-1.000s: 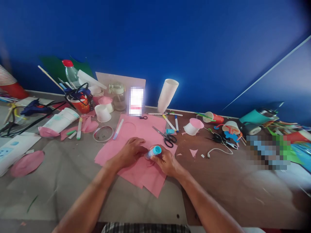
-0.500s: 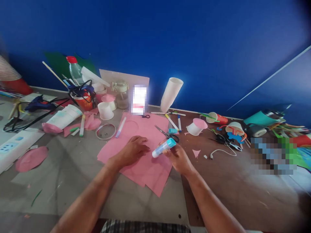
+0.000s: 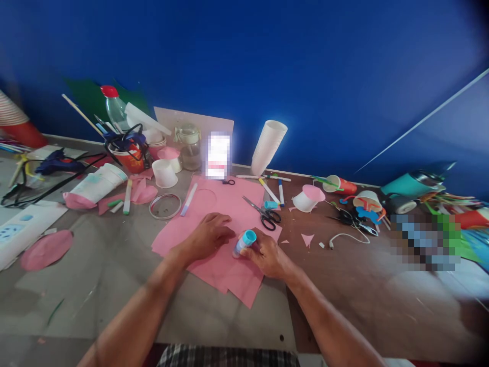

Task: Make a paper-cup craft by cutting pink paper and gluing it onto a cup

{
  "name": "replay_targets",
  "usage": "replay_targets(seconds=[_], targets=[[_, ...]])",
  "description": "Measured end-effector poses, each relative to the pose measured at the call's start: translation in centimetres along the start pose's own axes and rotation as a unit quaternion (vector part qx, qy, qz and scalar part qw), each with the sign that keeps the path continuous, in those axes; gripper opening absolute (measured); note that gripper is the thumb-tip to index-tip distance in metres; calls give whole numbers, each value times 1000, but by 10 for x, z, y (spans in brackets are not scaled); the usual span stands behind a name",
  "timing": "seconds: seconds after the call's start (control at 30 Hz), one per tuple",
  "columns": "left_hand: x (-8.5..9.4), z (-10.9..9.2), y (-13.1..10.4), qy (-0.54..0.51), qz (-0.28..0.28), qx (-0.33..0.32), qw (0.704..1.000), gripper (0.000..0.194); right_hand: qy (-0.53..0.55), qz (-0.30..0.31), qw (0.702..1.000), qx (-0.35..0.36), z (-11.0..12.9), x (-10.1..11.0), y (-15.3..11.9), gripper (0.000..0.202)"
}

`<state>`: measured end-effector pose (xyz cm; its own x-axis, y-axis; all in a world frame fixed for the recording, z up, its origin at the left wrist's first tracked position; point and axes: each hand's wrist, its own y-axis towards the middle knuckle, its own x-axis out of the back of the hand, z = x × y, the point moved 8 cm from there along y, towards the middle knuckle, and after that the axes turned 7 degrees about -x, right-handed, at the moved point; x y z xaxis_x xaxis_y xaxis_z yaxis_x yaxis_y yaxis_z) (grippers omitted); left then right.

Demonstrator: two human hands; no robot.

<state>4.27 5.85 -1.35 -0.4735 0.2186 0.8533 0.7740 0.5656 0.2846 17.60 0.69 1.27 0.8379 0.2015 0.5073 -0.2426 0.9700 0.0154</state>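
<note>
My right hand (image 3: 269, 255) is wrapped round a glue stick (image 3: 244, 243) with a white-blue body, its teal end tilted up toward me. The lower end points down at the pink paper (image 3: 233, 275); whether it touches is hidden. Left of it, my left hand (image 3: 210, 237) lies on the same paper with its fingers loosely spread and nothing held. Just beyond the right hand are black-handled scissors (image 3: 267, 216) and a loose teal cap (image 3: 270, 205). A pale marker (image 3: 189, 200) lies on the paper's left side, beside a drawn circle.
A tape ring (image 3: 165, 206) and white paper cups (image 3: 165, 174) stand to the left, near a power strip (image 3: 23, 229). A tall cup stack (image 3: 268, 148) leans at the blue wall. Right are a pink-topped cup (image 3: 303, 200), a cable (image 3: 347, 237) and a teal flask (image 3: 410, 183).
My right hand has moved a little left and turned the glue stick from slanting sideways to nearly upright, teal end up. My left hand has stayed nearly in place.
</note>
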Motion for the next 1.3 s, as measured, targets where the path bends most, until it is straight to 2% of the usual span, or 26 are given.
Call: replay_targets(seconds=[0.07, 0.17, 0.23, 0.37, 0.47, 0.63, 0.67, 0.77, 0.83, 1.03, 1.13, 1.2, 1.23, 1.3], targets=[[1, 0, 1, -5, 1, 1, 1000, 24, 30, -10, 999, -21, -4, 7, 0, 21], [0, 0, 2, -15, 14, 7, 1000, 22, 61, -88, 994, -15, -10, 20, 2, 25], [-1, 0, 3, -15, 19, 13, 1000, 22, 51, -110, 993, -5, -13, 18, 4, 24], [0, 0, 2, -10, 7, 11, 1000, 22, -3, -81, 996, 34, -7, 1, 7, 22], [1, -2, 1, -8, 2, 5, 1000, 21, -36, -62, 996, 54, 3, -4, 4, 20], [3, -4, 1, -5, 5, -2, 1000, 23, 10, -5, 1000, 4, 4, 0, -1, 15], [4, -4, 1, -7, 6, -2, 1000, 23, 34, -15, 999, -2, 2, 4, -1, 16], [3, -4, 2, -8, 16, 5, 1000, 24, 84, -102, 991, 5, -3, 22, 0, 21], [2, -3, 2, -7, 18, 7, 1000, 24, 73, -131, 989, 15, -7, 24, 2, 22], [1, -2, 1, -3, -7, -2, 1000, 21, -26, -61, 997, 46, -1, -1, 4, 17], [1, -2, 1, 0, 0, -7, 1000, 23, -12, -5, 1000, 24, 4, -3, 1, 13], [1, -3, 1, -1, 6, -5, 1000, 23, 26, 38, 999, -8, 3, -3, -1, 20], [2, -3, 1, -3, 6, -3, 1000, 23, 52, 41, 998, -17, 3, 0, -1, 24], [2, -3, 2, -9, 6, 3, 1000, 23, 107, -7, 994, -12, 1, 12, 1, 30]])
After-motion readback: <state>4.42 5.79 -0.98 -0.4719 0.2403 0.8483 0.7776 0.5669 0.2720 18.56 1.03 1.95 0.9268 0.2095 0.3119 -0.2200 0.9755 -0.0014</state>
